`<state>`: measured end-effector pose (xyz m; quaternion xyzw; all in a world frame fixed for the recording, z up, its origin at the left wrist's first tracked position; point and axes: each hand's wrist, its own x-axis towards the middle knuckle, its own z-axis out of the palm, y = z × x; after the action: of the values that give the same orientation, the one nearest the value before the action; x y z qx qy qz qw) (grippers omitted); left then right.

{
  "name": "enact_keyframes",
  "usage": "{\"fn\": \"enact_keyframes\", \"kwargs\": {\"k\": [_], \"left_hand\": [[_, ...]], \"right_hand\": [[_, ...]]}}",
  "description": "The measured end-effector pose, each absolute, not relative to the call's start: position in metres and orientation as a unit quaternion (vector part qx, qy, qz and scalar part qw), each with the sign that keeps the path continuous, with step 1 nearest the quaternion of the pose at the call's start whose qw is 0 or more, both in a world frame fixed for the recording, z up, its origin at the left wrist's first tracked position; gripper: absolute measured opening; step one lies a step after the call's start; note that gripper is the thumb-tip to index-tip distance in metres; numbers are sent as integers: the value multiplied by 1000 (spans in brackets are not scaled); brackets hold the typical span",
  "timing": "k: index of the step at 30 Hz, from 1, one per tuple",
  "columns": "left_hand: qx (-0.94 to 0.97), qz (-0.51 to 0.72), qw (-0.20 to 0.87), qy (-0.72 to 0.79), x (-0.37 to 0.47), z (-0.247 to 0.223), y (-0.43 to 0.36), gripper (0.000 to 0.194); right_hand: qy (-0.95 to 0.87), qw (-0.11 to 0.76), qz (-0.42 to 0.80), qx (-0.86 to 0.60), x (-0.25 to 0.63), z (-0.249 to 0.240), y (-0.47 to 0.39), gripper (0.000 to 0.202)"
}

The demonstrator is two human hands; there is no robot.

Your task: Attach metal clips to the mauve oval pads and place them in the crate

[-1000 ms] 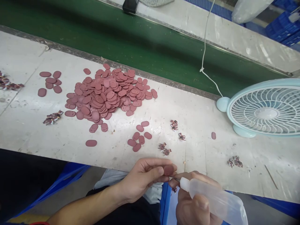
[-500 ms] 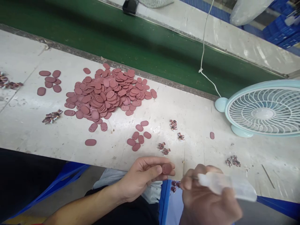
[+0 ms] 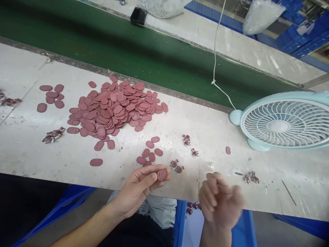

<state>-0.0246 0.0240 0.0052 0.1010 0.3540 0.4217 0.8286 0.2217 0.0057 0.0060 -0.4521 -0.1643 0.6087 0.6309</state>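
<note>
My left hand [image 3: 140,183] pinches a reddish-brown oval disc [image 3: 162,174] with small holes between thumb and fingers, above the table's near edge. My right hand [image 3: 221,200], blurred by motion, is to its right; the fingers are loosely curled, the thumb stands apart, and no object shows in them. Just behind it, a translucent shape [image 3: 206,166], apparently the bottle, lies on the table, mostly hidden by the hand. A thin dark tip [image 3: 239,173] shows to the right. Small brown-and-white figurines [image 3: 177,167] lie close to my left fingertips, beside several loose discs [image 3: 151,157].
A big heap of discs [image 3: 110,109] covers the table's middle left. More figurines [image 3: 53,135] lie at left. A light-blue fan [image 3: 279,126] stands at right, its cord [image 3: 215,58] crossing the green belt [image 3: 180,58]. Below the edge is a blue bin [image 3: 180,219] holding figurines.
The translucent bottle has left my right hand's grasp, and that hand has drawn inward. My left hand has shifted slightly left and up, still holding the disc. The whole view has shifted a little.
</note>
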Motion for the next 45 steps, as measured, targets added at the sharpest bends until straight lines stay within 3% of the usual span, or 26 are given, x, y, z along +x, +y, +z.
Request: {"fn": "enact_keyframes", "kwargs": {"k": [2,6,8,13,18,22,32,37,45], "left_hand": [[98,425,825,360,-27,6,24,23],[93,424,826,359,-25,6,23,23],[89,423,829,356,-24,6,22,22],[97,422,829,354,-23,4,20,22],[145,412,823,364,-19,4,18,23],[187,409,812,373,-15,4,15,23],[220,424,800,363,-11,5,15,20],[207,425,806,357,-8,5,14,1],[214,405,803,381,-5,8,14,11]], "right_hand": [[-314,494,493,-644,199,13,4,20],[-506,199,310,-780,181,6,21,31],[-532,159,278,-784,183,2,27,33],[-515,175,329,-772,201,8,18,28],[-419,338,503,-676,199,33,-5,22],[-430,394,593,-555,181,51,-12,18],[-442,384,589,-558,171,45,-4,28],[-468,364,578,-561,171,50,1,30],[-504,339,565,-558,177,60,8,29]]}}
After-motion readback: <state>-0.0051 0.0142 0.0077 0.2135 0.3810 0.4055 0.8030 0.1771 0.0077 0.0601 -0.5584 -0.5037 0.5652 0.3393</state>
